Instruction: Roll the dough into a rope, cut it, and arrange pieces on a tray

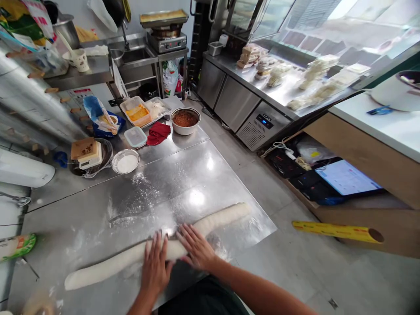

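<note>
A long, pale rope of dough point(108, 264) lies at a slant across the steel worktable point(210, 170), its far end toward the right edge. My left hand point(155, 264) rests flat on the middle of the rope with fingers stretched out. Just right of it, my right hand point(197, 247) also presses on the dough, palm down and fingers extended. A short stretch of dough shows between the two hands. White flour point(139, 192) is scattered on the steel beyond the rope.
Farther back on the table are a bowl of flour point(126, 162), a kitchen scale point(90, 161), a red cloth point(159, 133), a bowl of reddish-brown filling point(185, 121) and a tub with yellow contents point(138, 113). A yellow tube point(334, 231) sticks out at right, beyond the table edge.
</note>
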`<control>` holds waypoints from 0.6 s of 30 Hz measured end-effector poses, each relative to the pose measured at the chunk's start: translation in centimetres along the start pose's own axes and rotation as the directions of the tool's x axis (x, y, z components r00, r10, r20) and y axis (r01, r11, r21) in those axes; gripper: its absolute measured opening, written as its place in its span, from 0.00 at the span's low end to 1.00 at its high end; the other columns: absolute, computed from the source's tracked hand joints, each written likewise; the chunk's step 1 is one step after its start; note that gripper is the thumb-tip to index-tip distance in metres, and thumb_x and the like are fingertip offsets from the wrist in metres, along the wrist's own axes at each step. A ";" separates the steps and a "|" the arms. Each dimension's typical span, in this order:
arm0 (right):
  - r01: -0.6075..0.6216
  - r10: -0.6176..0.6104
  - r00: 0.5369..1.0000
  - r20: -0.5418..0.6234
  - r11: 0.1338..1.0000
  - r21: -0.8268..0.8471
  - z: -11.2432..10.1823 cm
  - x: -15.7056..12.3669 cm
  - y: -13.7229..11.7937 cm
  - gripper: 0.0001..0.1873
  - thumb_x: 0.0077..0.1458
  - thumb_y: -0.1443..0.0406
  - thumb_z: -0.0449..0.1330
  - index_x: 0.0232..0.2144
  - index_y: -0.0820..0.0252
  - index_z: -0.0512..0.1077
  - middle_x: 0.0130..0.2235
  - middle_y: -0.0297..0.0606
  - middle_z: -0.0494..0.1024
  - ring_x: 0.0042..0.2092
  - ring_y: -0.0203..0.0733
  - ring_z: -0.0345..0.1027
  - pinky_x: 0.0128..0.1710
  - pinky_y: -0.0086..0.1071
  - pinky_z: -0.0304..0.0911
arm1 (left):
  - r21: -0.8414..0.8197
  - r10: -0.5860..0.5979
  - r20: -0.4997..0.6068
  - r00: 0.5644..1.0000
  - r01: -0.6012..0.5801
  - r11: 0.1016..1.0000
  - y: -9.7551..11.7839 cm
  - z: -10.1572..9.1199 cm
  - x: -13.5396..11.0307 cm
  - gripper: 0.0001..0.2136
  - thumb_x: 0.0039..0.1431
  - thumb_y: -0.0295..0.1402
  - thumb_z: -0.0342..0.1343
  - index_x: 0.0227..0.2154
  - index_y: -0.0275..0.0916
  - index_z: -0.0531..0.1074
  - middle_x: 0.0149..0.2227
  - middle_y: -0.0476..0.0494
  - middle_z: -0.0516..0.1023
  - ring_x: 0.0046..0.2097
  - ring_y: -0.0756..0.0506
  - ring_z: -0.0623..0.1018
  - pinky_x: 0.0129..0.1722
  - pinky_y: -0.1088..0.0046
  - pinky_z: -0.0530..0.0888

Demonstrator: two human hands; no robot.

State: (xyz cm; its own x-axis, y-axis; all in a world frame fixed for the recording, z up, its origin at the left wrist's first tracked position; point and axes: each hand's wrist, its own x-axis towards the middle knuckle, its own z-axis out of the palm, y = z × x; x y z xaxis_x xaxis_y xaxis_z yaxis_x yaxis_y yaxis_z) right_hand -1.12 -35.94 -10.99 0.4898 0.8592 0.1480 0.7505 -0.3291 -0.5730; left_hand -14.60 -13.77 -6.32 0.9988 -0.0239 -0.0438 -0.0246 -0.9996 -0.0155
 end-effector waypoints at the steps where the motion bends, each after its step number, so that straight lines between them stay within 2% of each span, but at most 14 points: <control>1: -0.049 0.050 0.998 -0.030 0.999 0.003 -0.3 3.4 1.3 0.44 0.66 0.44 0.56 0.74 0.60 0.55 0.75 0.52 0.56 0.76 0.60 0.46 0.74 0.57 0.49 | -0.011 -0.031 0.000 1.000 0.031 0.999 -1.9 0.1 3.3 0.35 0.69 0.45 0.53 0.74 0.38 0.55 0.76 0.28 0.55 0.76 0.30 0.56 0.73 0.39 0.55; 2: -0.168 0.167 0.982 -0.092 0.986 0.002 -0.6 7.3 2.7 0.42 0.67 0.44 0.55 0.73 0.59 0.57 0.75 0.53 0.55 0.76 0.61 0.44 0.74 0.59 0.47 | -0.009 -0.127 -0.009 0.992 0.127 0.992 -3.9 0.0 7.1 0.33 0.70 0.47 0.51 0.73 0.38 0.57 0.76 0.28 0.54 0.76 0.28 0.55 0.73 0.37 0.54; 4: -0.402 0.396 0.899 -0.185 0.916 0.003 -0.9 14.7 5.3 0.37 0.71 0.49 0.50 0.72 0.63 0.58 0.74 0.58 0.54 0.76 0.60 0.44 0.74 0.60 0.43 | 0.009 -0.362 -0.069 0.930 0.363 0.932 -7.9 -0.1 14.1 0.31 0.73 0.47 0.45 0.72 0.35 0.59 0.76 0.24 0.52 0.76 0.26 0.53 0.72 0.33 0.51; 5: -0.459 0.452 0.869 -0.200 0.888 0.010 -0.9 17.3 5.9 0.35 0.72 0.50 0.49 0.71 0.66 0.59 0.73 0.60 0.57 0.76 0.60 0.45 0.74 0.60 0.43 | 0.014 -0.440 -0.096 0.893 0.443 0.896 -9.3 -0.2 16.3 0.31 0.73 0.47 0.44 0.71 0.33 0.61 0.75 0.23 0.52 0.76 0.25 0.53 0.71 0.32 0.51; 6: -0.481 0.474 0.857 -0.202 0.877 0.017 -0.7 18.8 6.0 0.34 0.72 0.51 0.48 0.70 0.68 0.61 0.72 0.60 0.59 0.76 0.60 0.45 0.74 0.59 0.44 | 0.017 -0.453 -0.097 0.886 0.457 0.889 -10.0 -0.3 17.3 0.30 0.74 0.47 0.43 0.70 0.33 0.62 0.76 0.23 0.52 0.76 0.25 0.53 0.71 0.31 0.51; 7: -0.475 0.468 0.860 -0.202 0.880 0.017 -0.3 18.9 5.5 0.34 0.72 0.51 0.49 0.69 0.68 0.63 0.72 0.60 0.60 0.76 0.60 0.45 0.74 0.59 0.44 | 0.018 -0.413 -0.077 0.908 0.415 0.910 -10.1 -0.4 16.9 0.29 0.74 0.45 0.43 0.70 0.35 0.62 0.76 0.26 0.53 0.76 0.26 0.54 0.72 0.33 0.51; 8: -0.444 0.438 0.878 -0.195 0.896 0.012 0.1 17.8 4.5 0.34 0.72 0.50 0.50 0.68 0.67 0.65 0.72 0.59 0.61 0.76 0.61 0.44 0.74 0.60 0.43 | 0.014 -0.334 -0.045 0.942 0.335 0.942 -9.5 -0.4 15.1 0.29 0.73 0.44 0.44 0.71 0.38 0.61 0.76 0.29 0.53 0.76 0.28 0.54 0.72 0.34 0.51; 10: -0.318 0.312 0.936 -0.164 0.948 -0.014 0.8 12.2 1.7 0.35 0.70 0.48 0.52 0.68 0.65 0.66 0.72 0.57 0.60 0.76 0.62 0.42 0.75 0.63 0.40 | -0.012 -0.120 0.022 0.993 0.120 0.993 -6.7 -0.4 8.7 0.30 0.72 0.40 0.47 0.74 0.46 0.55 0.76 0.37 0.56 0.76 0.32 0.55 0.74 0.38 0.53; 12: -0.107 0.105 0.992 -0.071 0.994 -0.028 1.1 4.5 0.0 0.38 0.69 0.47 0.52 0.72 0.61 0.59 0.73 0.53 0.60 0.77 0.60 0.42 0.75 0.60 0.42 | -0.026 -0.074 0.005 0.997 0.074 0.997 -2.9 -0.2 1.5 0.35 0.69 0.37 0.51 0.76 0.51 0.47 0.76 0.39 0.57 0.77 0.31 0.53 0.72 0.36 0.56; 13: 0.013 -0.013 1.000 -0.020 1.000 -0.020 0.9 0.9 0.2 0.40 0.69 0.45 0.53 0.74 0.59 0.56 0.74 0.51 0.59 0.77 0.57 0.43 0.75 0.56 0.45 | -0.030 -0.080 -0.017 0.997 0.079 0.996 -1.1 0.1 -1.4 0.38 0.68 0.35 0.52 0.76 0.53 0.44 0.76 0.39 0.56 0.77 0.31 0.53 0.71 0.34 0.57; 14: 0.024 -0.023 1.000 0.004 0.999 -0.035 0.3 -2.3 1.3 0.39 0.69 0.46 0.53 0.74 0.57 0.54 0.74 0.50 0.58 0.77 0.55 0.44 0.75 0.55 0.47 | -0.037 -0.111 -0.062 0.992 0.108 0.993 0.6 0.4 -3.2 0.39 0.67 0.36 0.53 0.76 0.52 0.42 0.76 0.36 0.55 0.77 0.29 0.53 0.70 0.31 0.58; 15: -0.001 0.003 1.000 0.017 0.998 -0.063 -0.7 -5.0 3.1 0.38 0.70 0.49 0.53 0.74 0.56 0.53 0.74 0.50 0.58 0.76 0.55 0.46 0.74 0.55 0.48 | -0.051 -0.150 -0.095 0.984 0.146 0.988 2.3 0.8 -3.8 0.41 0.66 0.38 0.54 0.77 0.49 0.41 0.76 0.32 0.53 0.77 0.27 0.52 0.68 0.29 0.59; 16: -0.053 0.054 0.998 0.012 0.994 -0.094 -2.2 -7.1 5.7 0.36 0.70 0.51 0.53 0.74 0.56 0.54 0.73 0.51 0.60 0.75 0.56 0.49 0.73 0.56 0.49 | -0.072 -0.171 -0.106 0.980 0.164 0.984 4.0 1.2 -3.3 0.42 0.65 0.39 0.55 0.77 0.46 0.39 0.76 0.30 0.51 0.77 0.26 0.52 0.67 0.27 0.59; 18: -0.173 0.172 0.985 -0.018 0.976 -0.131 -5.8 -9.8 12.0 0.35 0.70 0.51 0.55 0.72 0.59 0.59 0.68 0.55 0.67 0.71 0.59 0.57 0.71 0.59 0.51 | -0.121 -0.122 -0.076 0.990 0.113 0.986 7.8 2.0 0.7 0.45 0.65 0.42 0.56 0.77 0.42 0.37 0.76 0.27 0.52 0.76 0.25 0.54 0.68 0.28 0.59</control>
State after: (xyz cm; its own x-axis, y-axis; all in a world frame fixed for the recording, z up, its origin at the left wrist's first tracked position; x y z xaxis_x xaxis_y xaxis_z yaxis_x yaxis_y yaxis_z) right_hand 5.68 -50.59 -14.62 0.6195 0.7826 0.0616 0.7060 -0.5211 -0.4797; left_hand -14.20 -21.54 -8.45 0.9947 0.0973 0.0342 0.0935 -0.9905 0.1006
